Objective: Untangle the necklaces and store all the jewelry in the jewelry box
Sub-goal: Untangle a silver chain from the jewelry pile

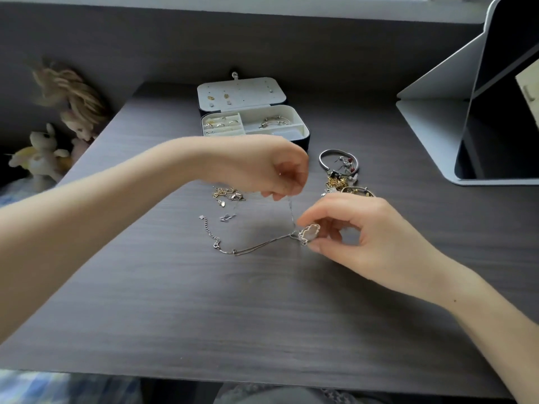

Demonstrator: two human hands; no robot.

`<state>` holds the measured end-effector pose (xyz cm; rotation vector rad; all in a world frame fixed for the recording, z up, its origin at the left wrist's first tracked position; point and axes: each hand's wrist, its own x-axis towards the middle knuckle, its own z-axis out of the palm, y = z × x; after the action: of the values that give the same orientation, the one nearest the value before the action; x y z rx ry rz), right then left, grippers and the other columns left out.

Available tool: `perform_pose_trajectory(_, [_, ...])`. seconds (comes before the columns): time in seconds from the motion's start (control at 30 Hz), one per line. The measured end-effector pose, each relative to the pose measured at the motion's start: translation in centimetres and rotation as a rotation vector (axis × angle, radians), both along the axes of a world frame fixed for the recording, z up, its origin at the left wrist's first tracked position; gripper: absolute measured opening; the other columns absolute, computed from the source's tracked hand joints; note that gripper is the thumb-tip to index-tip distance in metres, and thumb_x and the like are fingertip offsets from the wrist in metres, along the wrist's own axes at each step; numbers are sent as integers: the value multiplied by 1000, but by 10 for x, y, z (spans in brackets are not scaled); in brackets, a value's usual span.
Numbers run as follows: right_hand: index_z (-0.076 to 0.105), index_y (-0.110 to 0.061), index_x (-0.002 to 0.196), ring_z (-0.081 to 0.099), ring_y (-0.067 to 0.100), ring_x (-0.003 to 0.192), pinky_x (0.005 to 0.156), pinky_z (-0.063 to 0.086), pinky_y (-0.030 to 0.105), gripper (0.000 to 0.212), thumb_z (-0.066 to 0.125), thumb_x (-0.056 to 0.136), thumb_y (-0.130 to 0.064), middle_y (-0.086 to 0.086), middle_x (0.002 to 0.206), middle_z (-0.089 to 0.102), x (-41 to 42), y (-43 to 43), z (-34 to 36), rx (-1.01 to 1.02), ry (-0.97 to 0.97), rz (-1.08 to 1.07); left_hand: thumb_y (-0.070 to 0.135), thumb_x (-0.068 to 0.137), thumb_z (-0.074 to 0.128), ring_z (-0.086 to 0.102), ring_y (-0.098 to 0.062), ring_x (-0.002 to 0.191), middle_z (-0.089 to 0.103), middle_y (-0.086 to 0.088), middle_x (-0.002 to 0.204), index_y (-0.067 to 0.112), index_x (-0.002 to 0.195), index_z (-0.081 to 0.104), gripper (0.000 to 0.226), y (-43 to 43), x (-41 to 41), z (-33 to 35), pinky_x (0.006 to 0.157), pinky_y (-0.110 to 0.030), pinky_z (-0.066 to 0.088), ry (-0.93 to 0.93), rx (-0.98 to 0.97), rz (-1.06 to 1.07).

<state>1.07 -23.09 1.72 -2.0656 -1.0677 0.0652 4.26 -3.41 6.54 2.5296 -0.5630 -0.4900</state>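
1. Progress: box (304, 135) sits open at the back of the desk (262, 316). Rings (221, 122) are in its left slots, bangles (274, 122) in the right one, and a few studs (217, 97) are on the lid. So some is stored already.
2. Still out on the desk: the silver necklace (256, 245) being worked on, a small gold tangle (229, 193) just behind it, and a mixed pile (341, 173) of bangles and charms to the right of the hands. I'd say approx. half is left, incl. most of the untangling.
3. Step now, prob.: freeing the silver necklace before it goes in the box.
4. L hand (271, 170): raised above the desk, fingers curled tight, tips pinching a thin strand of the chain.
5. R hand (358, 234): thumb and forefinger pinch the pendant (309, 233) by its edges, just off the desk. The other fingers are loosely bent and hold nothing.
6. Necklace position: the strand runs from the L fingertips down to the pendant. The rest trails left along the desk to the clasp end. Can't tell if a knot remains, as the chain is too fine to read.
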Motion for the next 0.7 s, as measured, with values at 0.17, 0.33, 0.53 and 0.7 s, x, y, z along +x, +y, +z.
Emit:
perform_pose_trajectory(0.17, [67, -9, 93, 48, 4, 69, 66, 42, 12, 21, 67, 72, -8, -14, 77, 53, 0, 26, 0, -40, -202, 4, 11, 88, 55, 55, -6, 62, 67, 3, 78, 23, 85, 60, 13, -13, 12, 3, 62, -20, 44, 20, 17, -26])
perform_pose_trajectory(0.33, [70, -10, 90, 64, 27, 68, 52, 53, 33, 23, 66, 68, -7, 3, 77, 69, 6, 43, -12, -108, -564, -118, 12, 89, 56, 52, -2, 59, 64, 7, 76, 27, 83, 61, 17, -14, 15, 5, 56, -10, 39, -20, -5, -15])
perform_pose_trajectory(0.53, [71, -13, 80, 62, 21, 63, 53, 47, 31, 18, 60, 74, 0, -1, 83, 69, 4, 15, -4, 13, -503, -279, 11, 87, 57, 54, -8, 63, 69, 0, 77, 17, 91, 62, 9, -3, 8, 6, 56, -10, 38, -19, -78, 0])
perform_pose_trajectory(0.7, [71, -17, 80, 51, 10, 55, 59, 39, 22, 16, 55, 77, -12, -16, 73, 58, 14, 1, 0, 7, -264, -388, 17, 89, 59, 50, 1, 59, 66, 13, 70, 24, 87, 61, 8, 2, -6, 12, 53, -10, 36, -90, -69, -19])
